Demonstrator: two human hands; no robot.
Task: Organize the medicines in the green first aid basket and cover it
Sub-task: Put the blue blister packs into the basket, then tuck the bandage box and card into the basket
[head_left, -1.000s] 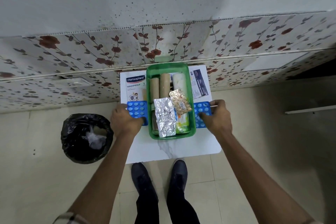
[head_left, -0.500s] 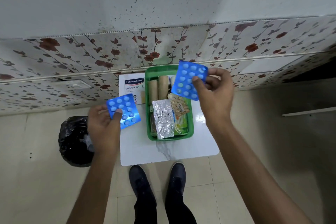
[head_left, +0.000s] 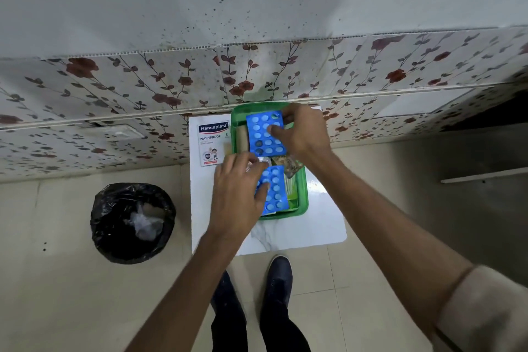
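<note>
- Head view looked down on a small white bench set against a wall of floral tiles.
- On the bench stood the green first aid basket, its far end near the wall.
- The right hand reached over the far half of the basket, its fingers pressed on a blue blister pack that lay flat over the contents there; the thumb lay on the pack's face, so the grip was a light pinch at its right edge.
- The left hand covered the near left part of the basket, fingers spread and resting on a second blue blister pack, which lay on top of the items in the near half.
- Between the two packs a bit of silver foil strip and a brownish strip showed.
- A brown roll lay along the basket's left wall.
- Left of the basket, flat on the bench, lay a Hansaplast plaster box.
- On the floor to the left stood a bin with a black liner, and two dark shoes showed below the bench.
</note>
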